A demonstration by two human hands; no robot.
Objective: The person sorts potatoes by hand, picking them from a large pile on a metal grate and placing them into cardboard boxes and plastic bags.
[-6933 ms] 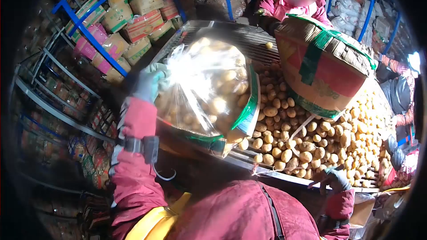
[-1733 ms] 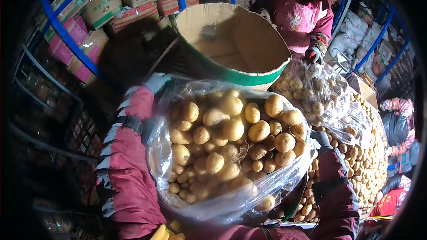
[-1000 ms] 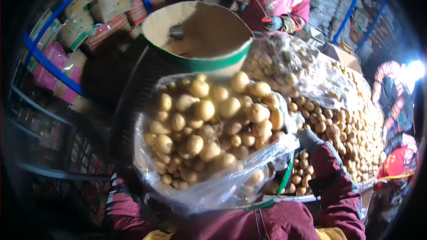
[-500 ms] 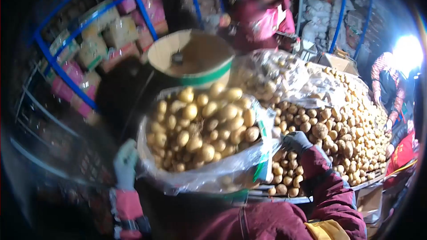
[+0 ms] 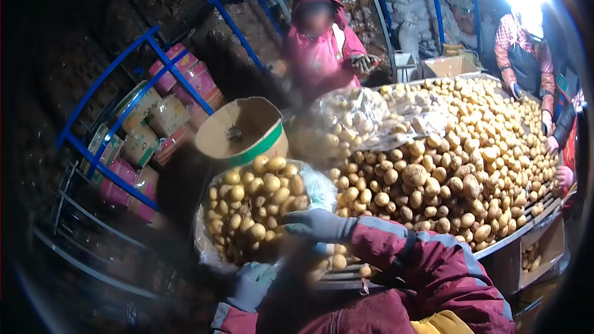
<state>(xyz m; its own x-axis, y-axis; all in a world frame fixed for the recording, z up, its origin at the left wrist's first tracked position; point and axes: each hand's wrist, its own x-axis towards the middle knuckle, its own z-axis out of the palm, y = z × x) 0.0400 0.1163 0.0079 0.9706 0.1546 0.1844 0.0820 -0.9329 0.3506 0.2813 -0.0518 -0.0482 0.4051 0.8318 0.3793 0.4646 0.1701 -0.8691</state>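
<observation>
Reaching R grip (image 5: 317,225), bagged spuds (image 5: 252,201) alongside

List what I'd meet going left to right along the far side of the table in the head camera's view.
Stacked boxes → open carton with a green band → person in a pink hood → white sacks → person in checked sleeves

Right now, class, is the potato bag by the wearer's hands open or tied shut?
The potato bag is open: its mouth is spread and potatoes inside lie uncovered.
</observation>
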